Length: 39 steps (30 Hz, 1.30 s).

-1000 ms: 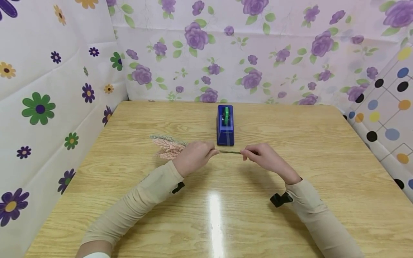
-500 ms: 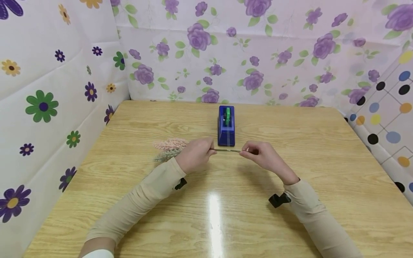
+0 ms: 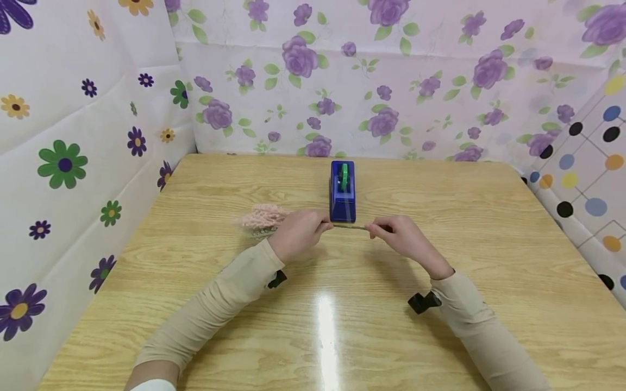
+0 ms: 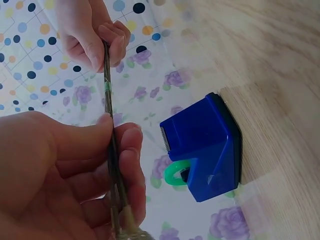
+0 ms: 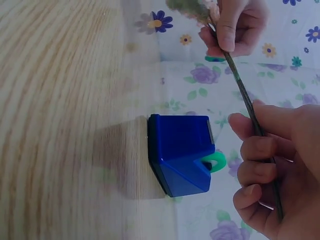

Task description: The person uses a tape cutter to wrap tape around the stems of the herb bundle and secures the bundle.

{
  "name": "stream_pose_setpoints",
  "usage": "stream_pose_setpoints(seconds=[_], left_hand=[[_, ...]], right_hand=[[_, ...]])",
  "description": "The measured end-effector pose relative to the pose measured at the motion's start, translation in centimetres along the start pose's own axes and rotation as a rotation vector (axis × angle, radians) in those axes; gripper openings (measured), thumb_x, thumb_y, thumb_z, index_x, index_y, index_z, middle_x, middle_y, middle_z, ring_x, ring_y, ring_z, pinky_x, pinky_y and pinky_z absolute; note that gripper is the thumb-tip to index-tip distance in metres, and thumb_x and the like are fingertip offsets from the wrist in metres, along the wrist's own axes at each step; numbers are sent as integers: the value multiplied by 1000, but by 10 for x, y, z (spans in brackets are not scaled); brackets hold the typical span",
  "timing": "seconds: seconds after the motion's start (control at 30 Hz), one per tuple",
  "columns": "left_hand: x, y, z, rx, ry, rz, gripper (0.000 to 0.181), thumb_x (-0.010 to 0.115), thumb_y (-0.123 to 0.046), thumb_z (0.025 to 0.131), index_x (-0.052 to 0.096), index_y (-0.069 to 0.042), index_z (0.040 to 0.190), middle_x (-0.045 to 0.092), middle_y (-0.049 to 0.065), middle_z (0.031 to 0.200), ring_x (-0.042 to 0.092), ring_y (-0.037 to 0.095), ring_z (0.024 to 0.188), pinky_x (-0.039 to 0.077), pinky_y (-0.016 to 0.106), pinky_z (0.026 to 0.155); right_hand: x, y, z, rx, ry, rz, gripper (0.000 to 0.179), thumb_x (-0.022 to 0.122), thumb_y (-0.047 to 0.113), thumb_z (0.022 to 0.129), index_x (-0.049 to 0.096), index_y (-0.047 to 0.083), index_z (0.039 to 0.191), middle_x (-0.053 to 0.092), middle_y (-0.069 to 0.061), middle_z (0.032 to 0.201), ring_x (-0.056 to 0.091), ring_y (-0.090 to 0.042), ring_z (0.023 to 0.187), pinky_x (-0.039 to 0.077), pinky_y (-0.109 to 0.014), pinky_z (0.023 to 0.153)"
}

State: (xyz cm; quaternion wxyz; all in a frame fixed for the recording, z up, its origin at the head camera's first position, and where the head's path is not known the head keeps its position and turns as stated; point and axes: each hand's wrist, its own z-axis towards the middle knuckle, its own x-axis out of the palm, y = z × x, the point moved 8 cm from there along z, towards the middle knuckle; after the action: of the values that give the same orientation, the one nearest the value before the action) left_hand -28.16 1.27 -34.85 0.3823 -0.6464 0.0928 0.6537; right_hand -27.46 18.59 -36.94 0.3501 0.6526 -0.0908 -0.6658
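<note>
A bunch of flower sprigs with pink heads (image 3: 264, 216) and some grey-green ones lies sideways between the two hands. My left hand (image 3: 300, 231) holds its thin dark stems (image 4: 108, 102) just below the heads, thumb against curled fingers. Toward the stem ends, my right hand (image 3: 401, 238) pinches the same stems, fingers curled round them in the right wrist view. A short green band (image 4: 107, 86) shows on the stems between the hands. Right behind this stretch stands a blue tape dispenser (image 3: 343, 193) with a green roll core (image 4: 176, 173) and a toothed cutting edge.
The wood-grain table (image 3: 440, 326) spreads out around the hands. Flower-printed sheeting (image 3: 342, 81) rises behind its back edge. More patterned sheeting hangs at the left (image 3: 73, 217) and right sides. Black wrist devices (image 3: 423, 302) sit under both sleeves.
The bunch has turned about its stems: the grey-green heads went from the top to the underside, the pink ones now above. Both hands keep nearly the same place; the dispenser has not moved.
</note>
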Motion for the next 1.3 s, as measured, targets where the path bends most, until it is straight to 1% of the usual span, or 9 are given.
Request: stream_pose_setpoints(seconds=[0.13,0.33,0.43,0.53,0.67,0.77,0.93,1.07,1.3], left_hand=[[0,-1,1,-9,-22,15,15,59,-15,98,71,-6,97,73,7,90,65,15,73,53,29,69],[3,0,3,-23,-10,53,12,61,-18,96,64,-8,90,69,5,82,58,12,64,48,27,61],[2,1,3,-29,-23,67,12,64,-18,94,61,-9,88,68,4,80,60,14,65,50,29,62],[2,2,4,-41,-23,52,12,65,-17,94,59,-9,86,67,4,80,60,14,66,50,30,62],[2,4,6,-59,-2,-10,14,64,-17,95,58,-8,86,64,4,77,53,12,63,44,26,60],[2,4,8,-58,14,-42,18,58,-22,98,62,-6,90,64,4,76,48,11,59,40,25,58],[3,4,11,-34,25,-19,29,52,-25,101,72,-5,94,65,3,72,46,10,55,39,25,59],[2,6,11,-24,-11,-2,24,59,-24,98,73,-6,90,65,2,70,46,10,55,38,25,58],[-1,7,12,-45,-73,-8,14,65,-20,94,69,-10,86,68,2,76,50,10,59,40,24,58]], right_hand=[[-1,0,0,-5,-23,13,31,58,30,98,68,7,81,49,0,59,39,-9,52,33,-23,51],[-2,0,0,6,-49,26,22,62,27,96,69,9,86,62,-10,65,48,-11,54,38,-25,52],[-2,1,1,7,-60,20,19,63,26,95,69,9,88,64,-10,69,49,-11,57,39,-25,54],[-1,0,2,22,-58,13,24,58,28,98,72,9,91,57,-5,62,40,-11,54,34,-26,54],[0,-4,4,55,-49,-9,40,47,34,103,73,8,87,36,4,52,28,-12,50,28,-26,53],[1,-5,5,69,-50,-12,44,47,35,103,71,7,80,33,5,51,28,-12,49,28,-26,52],[0,-6,5,80,-62,0,38,52,32,101,70,6,80,44,2,54,33,-13,50,31,-27,53],[-1,-6,5,70,-91,14,29,58,27,98,71,6,85,55,-4,62,39,-13,54,33,-27,55],[-4,-2,5,31,-148,21,22,63,26,95,71,7,89,64,-12,71,46,-13,58,37,-26,55]])
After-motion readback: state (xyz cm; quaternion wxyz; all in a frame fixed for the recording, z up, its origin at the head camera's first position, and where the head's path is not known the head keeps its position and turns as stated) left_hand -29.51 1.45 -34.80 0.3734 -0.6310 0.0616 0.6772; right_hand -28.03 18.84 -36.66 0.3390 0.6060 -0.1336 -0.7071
